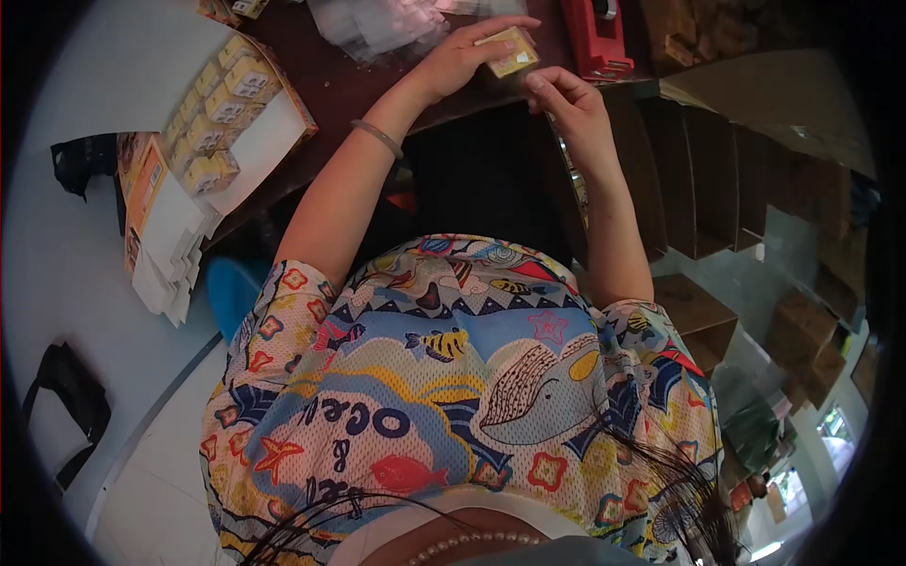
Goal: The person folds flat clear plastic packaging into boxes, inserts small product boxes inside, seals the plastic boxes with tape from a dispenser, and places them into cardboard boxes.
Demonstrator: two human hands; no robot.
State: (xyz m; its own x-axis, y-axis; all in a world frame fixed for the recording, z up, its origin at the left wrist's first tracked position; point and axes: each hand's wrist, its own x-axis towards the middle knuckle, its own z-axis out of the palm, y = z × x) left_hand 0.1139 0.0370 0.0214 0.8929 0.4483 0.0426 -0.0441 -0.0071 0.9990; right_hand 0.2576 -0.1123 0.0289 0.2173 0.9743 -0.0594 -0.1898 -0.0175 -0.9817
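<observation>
My left hand [462, 58] is closed around a small yellow box [511, 58] above the dark table [344, 91]. The thumb lies across the box's top face. Just to the right, my right hand [574, 108] has its thumb and forefinger pinched together near the box's lower right corner. What sits in that pinch, if anything, is too small to make out. A red tape dispenser [596, 45] stands close beyond both hands.
Clear plastic bags [382, 26] lie at the table's far side. To the left, an open carton [274, 127] holds several small yellow boxes [226, 102]. Cardboard boxes [703, 179] stand at the right, beside the table. A blue stool or chair edge [231, 292] shows at lower left.
</observation>
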